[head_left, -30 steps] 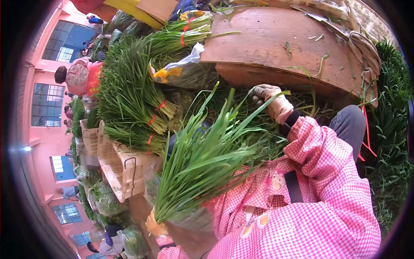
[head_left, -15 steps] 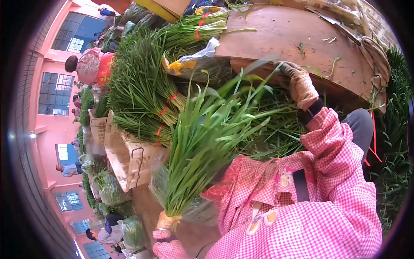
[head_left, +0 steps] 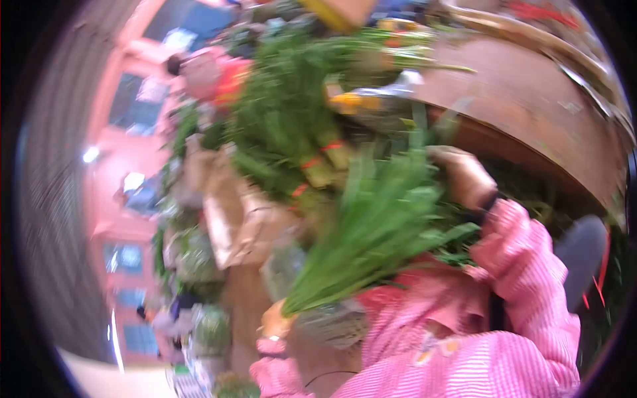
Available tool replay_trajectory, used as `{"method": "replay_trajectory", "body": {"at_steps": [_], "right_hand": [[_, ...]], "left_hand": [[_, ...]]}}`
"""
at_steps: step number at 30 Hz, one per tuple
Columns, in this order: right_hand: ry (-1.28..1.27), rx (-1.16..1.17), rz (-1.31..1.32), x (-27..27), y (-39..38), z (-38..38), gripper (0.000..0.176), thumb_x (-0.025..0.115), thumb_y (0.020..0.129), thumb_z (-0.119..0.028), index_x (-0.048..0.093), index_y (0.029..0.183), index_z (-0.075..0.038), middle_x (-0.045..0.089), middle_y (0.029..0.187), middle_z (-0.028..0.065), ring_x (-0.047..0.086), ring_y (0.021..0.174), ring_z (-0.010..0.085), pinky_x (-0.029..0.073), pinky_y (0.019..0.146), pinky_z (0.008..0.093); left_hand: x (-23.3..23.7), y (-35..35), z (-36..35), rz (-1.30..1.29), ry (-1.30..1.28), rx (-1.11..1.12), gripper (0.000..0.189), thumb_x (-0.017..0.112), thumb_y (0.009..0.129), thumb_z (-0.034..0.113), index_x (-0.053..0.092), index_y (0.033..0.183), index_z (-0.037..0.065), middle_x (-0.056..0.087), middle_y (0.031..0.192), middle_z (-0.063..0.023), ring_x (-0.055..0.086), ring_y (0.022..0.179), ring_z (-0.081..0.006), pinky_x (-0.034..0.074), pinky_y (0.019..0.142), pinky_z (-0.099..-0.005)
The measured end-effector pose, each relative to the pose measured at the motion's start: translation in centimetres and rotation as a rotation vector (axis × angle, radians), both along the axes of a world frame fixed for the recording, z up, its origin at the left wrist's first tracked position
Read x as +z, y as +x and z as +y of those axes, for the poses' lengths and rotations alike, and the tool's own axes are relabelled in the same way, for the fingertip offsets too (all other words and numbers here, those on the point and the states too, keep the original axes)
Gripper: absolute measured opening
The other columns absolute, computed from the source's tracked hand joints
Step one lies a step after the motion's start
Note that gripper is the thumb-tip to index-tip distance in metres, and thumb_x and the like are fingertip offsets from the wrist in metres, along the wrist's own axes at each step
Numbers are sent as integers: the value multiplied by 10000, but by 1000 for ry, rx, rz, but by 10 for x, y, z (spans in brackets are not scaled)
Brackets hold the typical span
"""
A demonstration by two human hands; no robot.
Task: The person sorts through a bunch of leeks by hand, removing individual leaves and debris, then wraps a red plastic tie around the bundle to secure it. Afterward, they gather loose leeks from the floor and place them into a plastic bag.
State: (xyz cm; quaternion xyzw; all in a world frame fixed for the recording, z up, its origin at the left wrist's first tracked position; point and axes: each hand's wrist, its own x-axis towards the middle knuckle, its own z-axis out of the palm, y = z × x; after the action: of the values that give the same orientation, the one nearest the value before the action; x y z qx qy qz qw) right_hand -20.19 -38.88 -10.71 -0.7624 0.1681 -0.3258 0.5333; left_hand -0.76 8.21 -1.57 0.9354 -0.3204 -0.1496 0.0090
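Note:
My left hand point(head_left: 275, 322), in a pale glove at the lower left, is closed around the base of a bunch of long green leaves point(head_left: 378, 225). The leaves fan out up and to the right. My right hand point(head_left: 464, 178), in a brownish glove, is beside the upper right of the bunch, near the leaf tips. Its fingers are bent and smeared by motion, so whether they grip any leaf cannot be made out. Behind the held bunch lie tied bunches point(head_left: 285, 106) with red bands.
A brown board point(head_left: 511, 86) fills the upper right. Pale crates point(head_left: 232, 212) are at the left of the held bunch, with a plastic bag point(head_left: 282, 268) beside it. A person in a red vest point(head_left: 219, 76) is at the upper left. More people and bagged greens are farther off.
The view has shifted and blurred, with the background now farther right. The leaf bunch leans more to the right, and its leaves are gathered closer to my right hand.

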Motion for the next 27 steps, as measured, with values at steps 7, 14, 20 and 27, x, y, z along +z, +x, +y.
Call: {"method": "replay_trajectory", "body": {"at_steps": [7,14,20,27], "right_hand": [[595,-174,-332,5,-9,-82,278,562,884,-204,597,1113,-51,592,953,11,513,789,88,433,686,210],[266,-43,-511,58,-76,-173,331,482,918,-177,519,1206,-19,586,1083,43,553,876,153,455,747,281],[688,-421,-489,80,-119,-182,137,654,815,-207,642,910,-109,664,801,16,559,620,77,369,477,229],[675,-1118,-212,-68,-224,-268,363,549,869,-344,509,1110,-76,587,998,54,550,868,185,465,724,344]], "left_hand": [[-14,4,25,61,-222,112,473,674,720,312,576,1141,119,618,1045,-148,589,946,-337,477,801,-384],[8,-22,-11,433,-193,436,380,691,715,99,601,1079,33,659,883,-55,618,749,-159,489,665,-284],[13,-26,8,840,-487,575,379,735,613,-1,580,949,-83,635,745,-154,598,531,-221,488,488,-315],[-13,-36,11,1116,-757,578,401,733,602,-19,549,943,-123,615,714,-200,593,487,-263,495,457,-338]]}}
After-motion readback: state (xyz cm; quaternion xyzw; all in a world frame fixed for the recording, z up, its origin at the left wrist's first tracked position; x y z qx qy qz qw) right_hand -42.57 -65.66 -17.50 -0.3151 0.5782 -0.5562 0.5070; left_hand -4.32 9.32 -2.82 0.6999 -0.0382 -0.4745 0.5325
